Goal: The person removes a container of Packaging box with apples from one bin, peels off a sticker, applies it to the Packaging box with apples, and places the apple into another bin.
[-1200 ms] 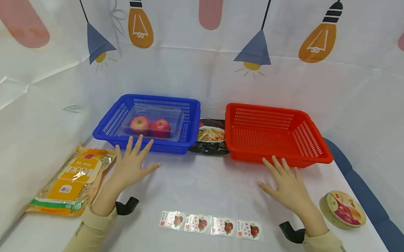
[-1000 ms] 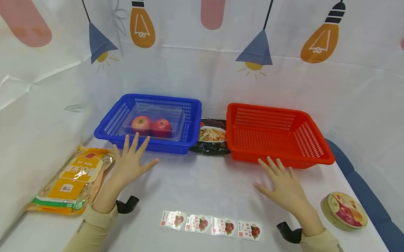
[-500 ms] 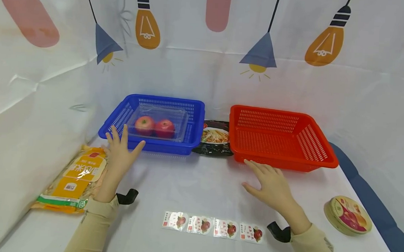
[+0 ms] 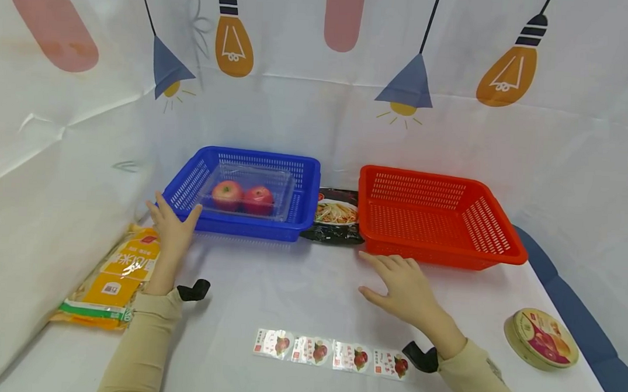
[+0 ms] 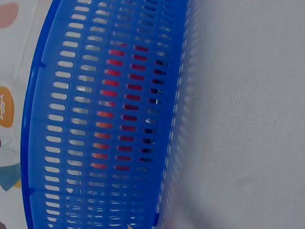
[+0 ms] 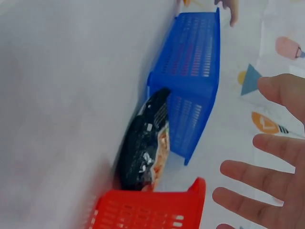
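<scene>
My left hand [image 4: 173, 229] is at the front left corner of the blue basket [image 4: 249, 229], thumb and fingers spread, fingertips right at the rim. Inside that basket lies a clear plastic box [image 4: 280, 186] with two red apples [image 4: 242, 197]. In the left wrist view, the basket's slotted side [image 5: 86, 114] fills the left half, red showing through. Fingers extended and holding nothing, my right hand [image 4: 402, 286] hovers over the table in front of the red basket [image 4: 440, 257]. It shows at the right edge of the right wrist view, fingers [image 6: 252, 176] apart.
A black food packet [image 4: 336, 232] lies between the baskets. A yellow bag [image 4: 112, 281] lies at the left, partly behind my left arm. Several apple-print stickers [image 4: 330, 353] form a row in front. A round tin [image 4: 541, 339] sits near the right edge, beside a blue chair back [image 4: 578, 301].
My left hand has moved left, from before the blue basket to its front left corner. My right hand has moved left along the red basket's front. The head view has shifted slightly.
</scene>
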The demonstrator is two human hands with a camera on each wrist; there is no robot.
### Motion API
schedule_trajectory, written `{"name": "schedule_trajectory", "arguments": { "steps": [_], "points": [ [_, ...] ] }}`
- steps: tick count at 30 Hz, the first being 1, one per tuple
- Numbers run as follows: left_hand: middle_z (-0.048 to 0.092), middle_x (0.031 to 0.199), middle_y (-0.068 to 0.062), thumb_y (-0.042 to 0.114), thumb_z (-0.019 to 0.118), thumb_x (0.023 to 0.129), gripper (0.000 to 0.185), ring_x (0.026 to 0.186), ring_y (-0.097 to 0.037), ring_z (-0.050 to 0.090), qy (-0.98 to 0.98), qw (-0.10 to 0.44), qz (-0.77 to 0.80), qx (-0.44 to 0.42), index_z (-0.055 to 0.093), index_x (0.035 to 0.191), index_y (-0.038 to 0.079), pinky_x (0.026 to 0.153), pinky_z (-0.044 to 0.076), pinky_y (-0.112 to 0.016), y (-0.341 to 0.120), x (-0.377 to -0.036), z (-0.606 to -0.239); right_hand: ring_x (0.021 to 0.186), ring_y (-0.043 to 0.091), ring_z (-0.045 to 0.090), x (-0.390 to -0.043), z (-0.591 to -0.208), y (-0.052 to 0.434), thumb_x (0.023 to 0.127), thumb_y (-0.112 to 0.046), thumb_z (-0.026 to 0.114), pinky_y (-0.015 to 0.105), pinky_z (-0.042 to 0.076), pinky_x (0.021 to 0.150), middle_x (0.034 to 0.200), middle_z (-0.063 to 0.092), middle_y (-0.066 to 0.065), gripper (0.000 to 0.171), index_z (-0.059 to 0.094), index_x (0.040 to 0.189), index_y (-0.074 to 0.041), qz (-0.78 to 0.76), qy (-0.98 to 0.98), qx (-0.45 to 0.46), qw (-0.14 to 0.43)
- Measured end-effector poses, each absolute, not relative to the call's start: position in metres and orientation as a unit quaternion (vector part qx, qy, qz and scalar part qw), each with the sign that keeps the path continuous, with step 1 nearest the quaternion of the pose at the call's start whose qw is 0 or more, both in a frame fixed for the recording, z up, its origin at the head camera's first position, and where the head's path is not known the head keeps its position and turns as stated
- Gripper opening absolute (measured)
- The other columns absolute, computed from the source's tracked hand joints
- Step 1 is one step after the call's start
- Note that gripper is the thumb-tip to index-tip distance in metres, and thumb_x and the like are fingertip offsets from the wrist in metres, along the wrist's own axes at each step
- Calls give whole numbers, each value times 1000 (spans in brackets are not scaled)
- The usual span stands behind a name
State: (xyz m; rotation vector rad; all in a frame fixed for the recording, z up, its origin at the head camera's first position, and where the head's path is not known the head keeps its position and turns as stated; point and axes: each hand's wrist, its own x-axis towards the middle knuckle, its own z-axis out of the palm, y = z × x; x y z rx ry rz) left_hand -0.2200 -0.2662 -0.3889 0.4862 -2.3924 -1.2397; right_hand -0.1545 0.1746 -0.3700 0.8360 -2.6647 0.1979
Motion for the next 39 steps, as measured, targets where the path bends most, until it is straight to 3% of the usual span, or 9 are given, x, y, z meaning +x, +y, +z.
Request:
{"name": "schedule_trajectory", "arguments": {
  "steps": [5, 9, 15, 26, 30, 39],
  "points": [
    [-23, 150, -17, 47, 55, 88, 100, 138, -33, -13, -817, 194, -505, 201, -19, 145, 12, 112, -3, -48, -273, -222, -390, 97, 22, 56, -157, -365, 162, 77, -49, 67, 36, 43, 78, 111, 64, 4, 62, 55, 128, -16, 66, -929, 320, 176],
    [-20, 152, -11, 48, 53, 88, 101, 140, -23, -10, -776, 151, -573, 216, -24, 143, 16, 113, -4, -37, -278, -223, -391, 97, 22, 56, -159, -363, 153, 79, -48, 65, 36, 43, 79, 112, 64, 4, 61, 54, 129, -17, 64, -925, 334, 168],
    [-13, 154, -10, 50, 51, 89, 98, 141, -24, -2, -738, 85, -627, 234, -29, 141, 24, 114, 0, -39, -285, -223, -393, 98, 21, 56, -166, -360, 137, 80, -48, 64, 36, 43, 80, 115, 64, 2, 58, 54, 129, -20, 70, -920, 351, 162],
    [-1, 155, -11, 43, 53, 90, 93, 141, -24, 11, -702, 92, -666, 235, -23, 142, 29, 114, 12, -35, -287, -223, -393, 101, 21, 58, -199, -360, 96, 84, -38, 63, 39, 46, 86, 113, 65, 3, 44, 59, 123, -17, 168, -905, 361, 149],
    [4, 155, -11, 38, 55, 90, 92, 139, -23, 16, -686, 109, -681, 231, -20, 143, 28, 113, 15, -33, -287, -224, -393, 108, 19, 57, -214, -355, 76, 86, -31, 62, 40, 44, 94, 119, 63, 1, 39, 60, 122, -15, 244, -897, 350, 118],
    [7, 154, -14, 33, 55, 91, 90, 138, -26, 20, -679, 129, -684, 232, -18, 144, 27, 112, 19, -34, -284, -227, -399, 111, 17, 54, -252, -350, 34, 89, -30, 58, 39, 45, 93, 121, 60, 0, 36, 59, 122, -16, 332, -895, 296, 36]
  ]
}}
